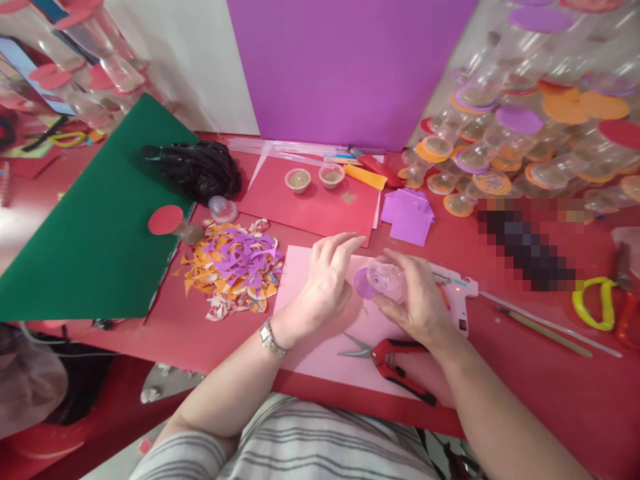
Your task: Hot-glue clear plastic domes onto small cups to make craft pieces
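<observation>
My right hand (pixel 420 303) grips a clear plastic cup (pixel 387 279), tilted on its side, with a purple paper disc (pixel 364 284) at its left end. To the left of the cup, my left hand (pixel 327 277) is raised with fingers stretched out and holds nothing visible. Both hands are above a pink sheet (pixel 310 353) on the red table. Below them lie red-handled snips (pixel 383 357), blades pointing left. Partly hidden behind my right hand is a white glue gun (pixel 463 303) with a small red light.
Purple and orange paper scraps (pixel 235 260) lie left, beside a green board (pixel 115 233) and black plastic bag (pixel 200 170). Two small cups of sand (pixel 299 180) stand on red card (pixel 280 207). Purple squares (pixel 410 217) lie beyond my hands. Clear hourglass-shaped pieces (pixel 475 157) crowd the right.
</observation>
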`<action>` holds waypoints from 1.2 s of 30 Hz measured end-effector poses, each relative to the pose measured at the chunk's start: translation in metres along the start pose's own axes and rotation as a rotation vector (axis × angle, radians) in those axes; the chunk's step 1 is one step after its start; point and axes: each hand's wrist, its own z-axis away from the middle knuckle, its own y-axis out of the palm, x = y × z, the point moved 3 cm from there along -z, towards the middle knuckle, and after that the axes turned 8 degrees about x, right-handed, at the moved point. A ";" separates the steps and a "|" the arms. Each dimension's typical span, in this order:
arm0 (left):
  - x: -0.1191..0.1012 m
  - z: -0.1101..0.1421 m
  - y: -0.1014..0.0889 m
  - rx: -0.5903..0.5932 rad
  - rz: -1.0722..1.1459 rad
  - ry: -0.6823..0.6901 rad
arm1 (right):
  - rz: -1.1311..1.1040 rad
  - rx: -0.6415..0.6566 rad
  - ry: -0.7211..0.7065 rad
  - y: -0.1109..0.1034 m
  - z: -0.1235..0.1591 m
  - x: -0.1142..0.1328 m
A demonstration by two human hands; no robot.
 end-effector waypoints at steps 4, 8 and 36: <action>-0.001 0.001 0.000 -0.016 -0.114 -0.028 | 0.040 -0.080 -0.082 -0.006 -0.001 0.003; -0.001 0.003 0.001 -0.013 -0.169 -0.049 | 0.105 -0.137 -0.192 -0.011 0.002 0.017; 0.000 0.002 0.010 0.059 0.045 0.013 | 0.164 -0.125 -0.203 -0.008 0.006 0.031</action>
